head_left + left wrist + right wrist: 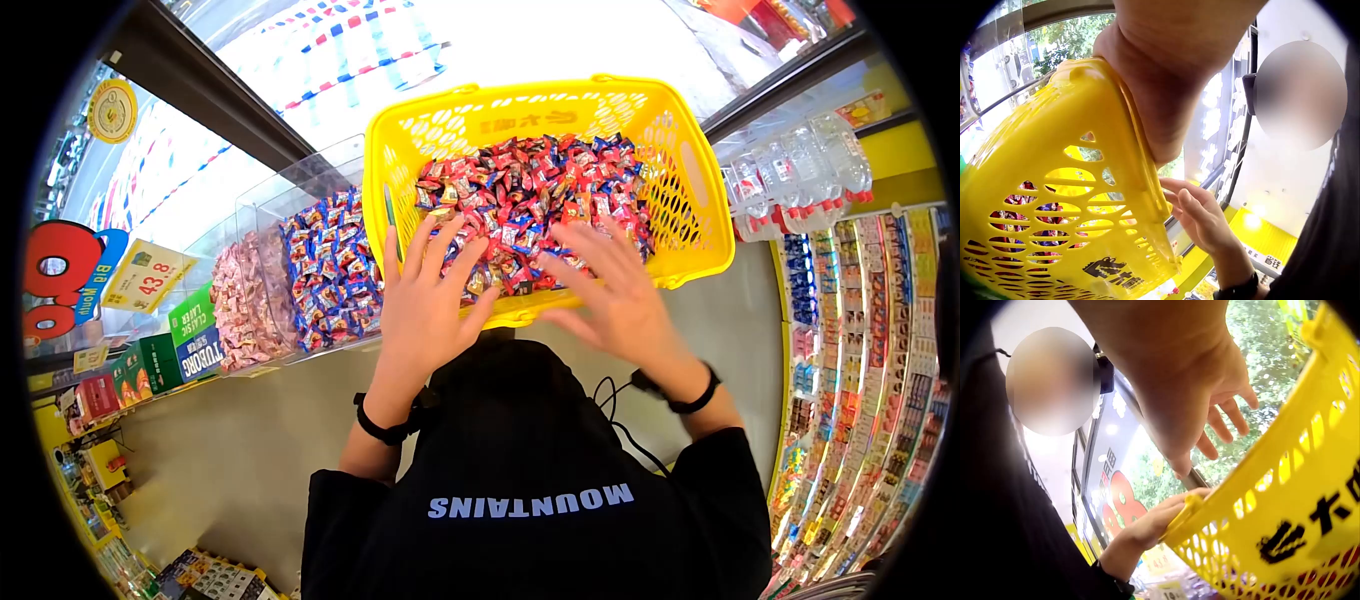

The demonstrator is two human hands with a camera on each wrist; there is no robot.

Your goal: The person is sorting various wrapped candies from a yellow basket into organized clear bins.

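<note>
A yellow plastic basket (708, 200) with perforated walls holds a heap of small wrapped candies (530, 190), mostly red, some blue and gold. My left hand (430, 300) is over its near left corner, fingers spread, overlapping the near rim in the head view. Above the near rim further right is my right hand (622, 300), fingers spread and pointing inward over the candies. Nothing shows in either palm. The right wrist view has the right hand (1191, 394) above the rim with its fingers apart, and the left hand (1147, 528) beside the basket wall (1260, 512).
Left of the basket, a clear bin (335, 165) holds blue-wrapped candies (335, 260) and pink-wrapped ones (250, 310). Green beer boxes (190, 330) and a price sign (148, 275) stand beyond. Bottles (790, 170) and stocked shelves (860, 380) are on the right.
</note>
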